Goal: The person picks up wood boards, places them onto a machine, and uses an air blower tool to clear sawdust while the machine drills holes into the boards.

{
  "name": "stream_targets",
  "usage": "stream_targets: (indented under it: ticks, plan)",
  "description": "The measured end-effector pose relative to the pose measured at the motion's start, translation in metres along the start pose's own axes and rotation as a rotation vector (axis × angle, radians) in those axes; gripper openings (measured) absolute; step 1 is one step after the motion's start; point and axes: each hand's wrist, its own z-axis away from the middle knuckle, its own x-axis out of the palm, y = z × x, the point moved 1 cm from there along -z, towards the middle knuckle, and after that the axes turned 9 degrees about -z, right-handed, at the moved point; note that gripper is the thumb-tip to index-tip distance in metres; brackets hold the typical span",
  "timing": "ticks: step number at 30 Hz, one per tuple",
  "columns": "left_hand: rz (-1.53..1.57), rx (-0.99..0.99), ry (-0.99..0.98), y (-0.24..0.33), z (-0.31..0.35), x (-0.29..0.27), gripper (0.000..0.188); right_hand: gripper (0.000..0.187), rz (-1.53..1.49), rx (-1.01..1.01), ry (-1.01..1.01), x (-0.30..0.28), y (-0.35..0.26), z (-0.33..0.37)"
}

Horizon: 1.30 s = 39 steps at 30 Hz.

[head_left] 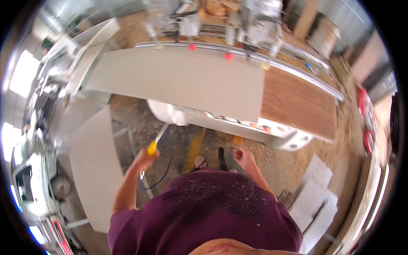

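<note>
My left hand (145, 160) is closed round the yellow body of an air blow gun (151, 148). A dark blue hose (165, 175) hangs in a loop by its lower end, and a pale thin length runs up from the yellow part. My right hand (244, 157) is curled into a fist in front of my body, apart from everything, and nothing shows in it. Beyond both hands, a long beige panel (182, 76) lies on a woodworking machine, with a brown wood-look surface (297, 102) at its right.
Another beige panel (91, 170) stands at my left. Pale boards (312, 191) are stacked at the lower right. The machine's white curved base (293, 141) juts toward me. Sawdust covers the floor (272, 170). Red and yellow knobs line the far rail (157, 44).
</note>
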Motion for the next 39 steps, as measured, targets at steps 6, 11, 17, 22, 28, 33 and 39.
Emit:
stream_targets:
  ticks: [6,11,17,22,28,33,39]
  plan:
    - [0.217,0.317,-0.188,-0.037,-0.016,0.044,0.018,0.014,0.125,-0.025,-0.005,0.079,0.005,0.022]
    - [0.322,0.338,-0.511,-0.001,-0.058,0.049,0.018,0.018,0.341,-0.081,-0.142,0.105,0.019,0.034]
    - [-0.126,0.767,-0.496,0.139,-0.043,0.103,0.023,0.035,0.367,-0.060,-0.651,0.168,-0.006,0.122]
    - [-0.392,1.008,-0.509,0.221,-0.047,0.166,0.036,0.044,0.337,-0.279,-0.545,0.143,-0.042,0.132]
    - [-0.412,0.889,-0.686,0.267,-0.064,0.236,0.060,0.045,-0.034,-0.331,-0.226,-0.010,-0.105,0.081]
    - [0.456,0.187,-0.857,0.258,-0.084,0.257,0.061,0.041,-0.489,-0.701,0.620,-0.219,-0.166,0.002]
    - [0.960,-0.113,-0.425,0.223,-0.124,0.249,0.071,0.041,-0.323,-0.510,0.859,-0.325,-0.214,-0.089]
